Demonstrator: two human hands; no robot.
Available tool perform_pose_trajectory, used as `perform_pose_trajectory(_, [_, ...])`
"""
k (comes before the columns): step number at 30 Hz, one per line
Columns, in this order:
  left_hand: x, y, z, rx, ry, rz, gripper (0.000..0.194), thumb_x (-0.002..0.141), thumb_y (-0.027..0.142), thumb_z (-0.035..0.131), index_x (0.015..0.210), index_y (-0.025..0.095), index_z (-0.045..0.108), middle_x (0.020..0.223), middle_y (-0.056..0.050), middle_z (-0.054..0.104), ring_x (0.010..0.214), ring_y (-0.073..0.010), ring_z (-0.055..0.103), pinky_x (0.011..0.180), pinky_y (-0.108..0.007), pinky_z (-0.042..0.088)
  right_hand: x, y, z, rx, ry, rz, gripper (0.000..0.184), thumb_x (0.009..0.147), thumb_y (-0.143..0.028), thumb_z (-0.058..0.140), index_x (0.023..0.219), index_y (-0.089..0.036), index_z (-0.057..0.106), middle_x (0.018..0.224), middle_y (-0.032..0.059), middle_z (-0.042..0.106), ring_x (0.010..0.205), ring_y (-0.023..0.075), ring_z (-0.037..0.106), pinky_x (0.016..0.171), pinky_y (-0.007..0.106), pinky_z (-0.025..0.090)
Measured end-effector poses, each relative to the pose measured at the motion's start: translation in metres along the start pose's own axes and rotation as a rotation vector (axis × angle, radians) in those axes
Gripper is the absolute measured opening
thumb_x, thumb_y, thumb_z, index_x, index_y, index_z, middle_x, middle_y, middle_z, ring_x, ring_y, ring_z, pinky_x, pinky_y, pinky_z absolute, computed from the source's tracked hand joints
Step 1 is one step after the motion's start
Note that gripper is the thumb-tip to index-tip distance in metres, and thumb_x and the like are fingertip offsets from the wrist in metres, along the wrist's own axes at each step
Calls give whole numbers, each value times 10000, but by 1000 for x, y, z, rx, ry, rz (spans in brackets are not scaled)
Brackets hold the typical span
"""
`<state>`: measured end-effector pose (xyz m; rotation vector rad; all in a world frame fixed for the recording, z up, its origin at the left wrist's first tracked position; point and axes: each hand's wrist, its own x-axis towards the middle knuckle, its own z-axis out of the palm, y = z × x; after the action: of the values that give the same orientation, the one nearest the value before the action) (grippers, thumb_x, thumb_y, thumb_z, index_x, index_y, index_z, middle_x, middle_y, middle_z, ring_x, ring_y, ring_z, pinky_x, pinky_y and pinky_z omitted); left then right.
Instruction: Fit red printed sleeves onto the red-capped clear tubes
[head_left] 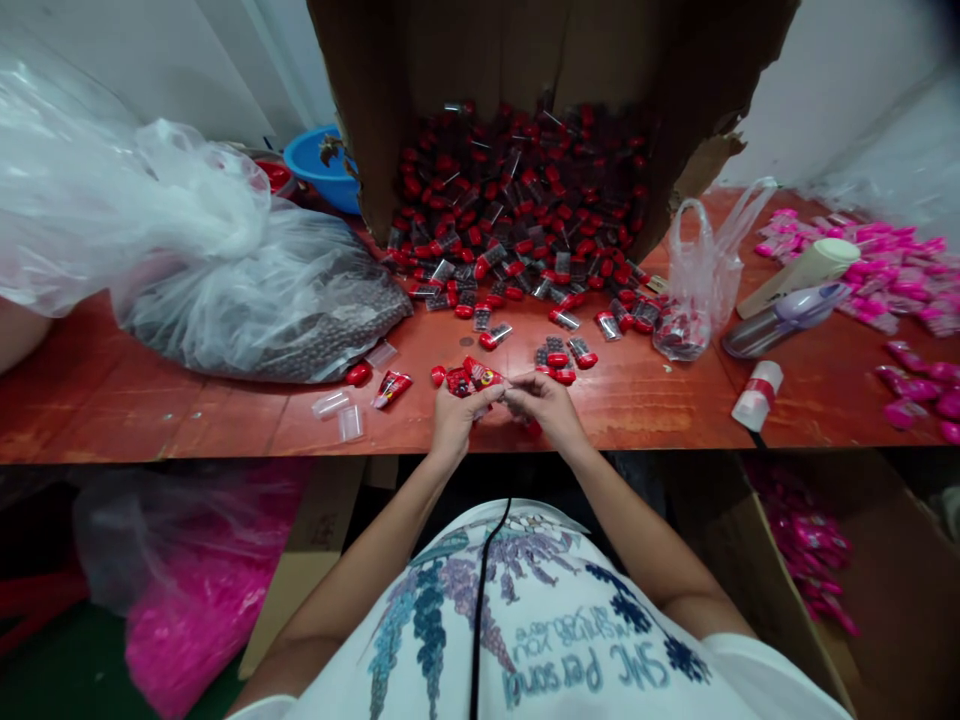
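Observation:
Near the table's front edge, my left hand point(459, 418) is closed on a small red printed wrapper point(481, 373) with a yellow-and-black picture. My right hand point(551, 408) meets it at the wrapper's right end, thumb and fingers pinched together; what they grip is too small to make out. Another red printed wrapper point(391, 389) lies to the left, by clear plastic pieces point(350, 423) and a red cap point(359, 374). Just beyond my right hand sit several clear bottles with red caps point(555, 358), filled with dark beads.
A torn cardboard box point(720, 165) at the back spills many red-capped bottles point(517, 200) onto the table point(247, 420). On the left slumps a clear bag of dark beads point(300, 310). To the right stand a small plastic bag point(686, 300), drink bottles point(784, 320), a white roll point(757, 395) and pink pieces point(885, 260).

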<state>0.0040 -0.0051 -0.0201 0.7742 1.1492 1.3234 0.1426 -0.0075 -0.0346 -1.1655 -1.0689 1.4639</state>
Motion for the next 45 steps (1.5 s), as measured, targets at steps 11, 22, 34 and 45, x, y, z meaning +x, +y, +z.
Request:
perform_pose_trajectory(11, [-1,-9,-1,-107,41,-60,278,552,255,804,645,138,570,517,57,509,392,-45,408,373,-178,295,-3,13,-10,-83,-9,-125,395,692,-275,701,1081,-236,643,885,6,615,746,137,570,707,280,495])
perform_pose_trajectory(22, [-3,-1,-13,94,-71,-130,256,535,281,810,648,133,635,460,43,506,375,-63,395,367,-200,287,-9,13,7,-11,-93,-125,490,688,-277,699,1169,-279,604,1023,15,571,790,140,572,724,297,536])
perform_pose_trajectory(34, [-9,-19,-14,-209,-97,-435,372,563,296,823,865,136,678,682,-28,673,449,-82,528,381,-186,410,-17,24,-23,-261,158,-207,392,691,-325,703,1057,-210,624,942,19,615,797,158,580,755,306,477])
perform_pose_trajectory(45, [-3,-17,-20,-356,37,-535,126,653,97,679,778,103,664,681,-46,685,548,-132,622,540,-275,548,-41,26,-108,-825,730,-319,464,761,-408,625,1157,-170,582,1128,128,501,1034,257,502,938,434,394])
